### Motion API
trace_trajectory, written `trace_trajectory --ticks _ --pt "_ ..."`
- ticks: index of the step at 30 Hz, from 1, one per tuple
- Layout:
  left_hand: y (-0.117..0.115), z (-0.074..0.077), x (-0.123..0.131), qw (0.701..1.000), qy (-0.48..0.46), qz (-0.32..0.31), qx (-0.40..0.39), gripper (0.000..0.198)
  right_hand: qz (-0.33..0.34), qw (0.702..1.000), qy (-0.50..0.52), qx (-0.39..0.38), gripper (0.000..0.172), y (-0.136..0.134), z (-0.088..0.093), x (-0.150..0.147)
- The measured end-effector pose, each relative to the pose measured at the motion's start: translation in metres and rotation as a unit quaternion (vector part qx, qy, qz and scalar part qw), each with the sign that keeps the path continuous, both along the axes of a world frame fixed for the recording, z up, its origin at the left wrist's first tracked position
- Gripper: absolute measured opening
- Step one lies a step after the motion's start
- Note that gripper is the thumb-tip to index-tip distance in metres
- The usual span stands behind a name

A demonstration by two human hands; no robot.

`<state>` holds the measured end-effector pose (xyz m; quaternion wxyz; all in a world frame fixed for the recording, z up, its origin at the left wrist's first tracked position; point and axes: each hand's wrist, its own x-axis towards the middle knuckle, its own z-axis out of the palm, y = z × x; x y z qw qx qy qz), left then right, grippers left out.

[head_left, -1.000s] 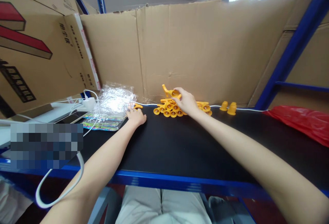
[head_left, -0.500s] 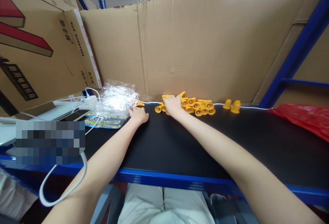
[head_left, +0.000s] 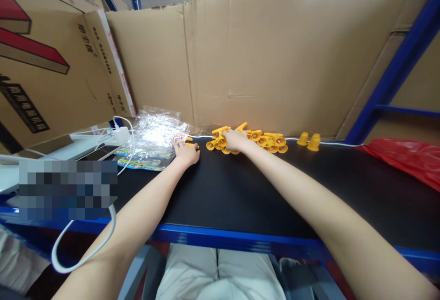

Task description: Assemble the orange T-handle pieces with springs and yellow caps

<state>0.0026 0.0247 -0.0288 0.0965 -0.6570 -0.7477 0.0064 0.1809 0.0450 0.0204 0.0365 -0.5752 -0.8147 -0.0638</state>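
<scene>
Several yellow cup-ended pieces [head_left: 263, 141] lie in a heap at the back of the black table, against the cardboard. Over the heap's left part is my right hand [head_left: 234, 139], its fingers bent down onto the pieces; what its fingertips hold is too small to make out. My left hand [head_left: 186, 153] rests at the right edge of a clear plastic bag [head_left: 154, 130], fingers spread, with a yellow piece [head_left: 192, 145] beside the fingers. Two yellow cups [head_left: 313, 142] stand apart, right of the heap.
Tall cardboard [head_left: 268, 61] closes off the back and left. A red plastic bag [head_left: 405, 160] lies at the right. A white charger [head_left: 121, 136] with cables, a phone [head_left: 103, 152] and colourful packets [head_left: 144, 160] are at the left. The table [head_left: 233, 199] has a blue front rail.
My right hand has shifted slightly right on the heap, uncovering pieces at its left. More of a yellow piece now shows by my left hand, which has barely moved.
</scene>
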Motion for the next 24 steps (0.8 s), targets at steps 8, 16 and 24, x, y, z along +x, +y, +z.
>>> trace_trajectory --ticks 8,16,24 --pt "0.008 0.001 -0.014 0.997 -0.053 0.013 0.055 0.051 0.066 0.989 0.067 0.112 0.050 -0.025 0.005 0.044" --pt "0.021 -0.004 -0.053 0.996 -0.061 -0.024 0.068 0.042 0.002 0.948 0.198 0.248 0.040 -0.022 0.000 0.132" --pt "0.031 -0.010 -0.083 0.987 -0.132 -0.045 0.082 0.058 -0.181 0.905 0.293 0.249 0.033 0.004 -0.018 0.210"
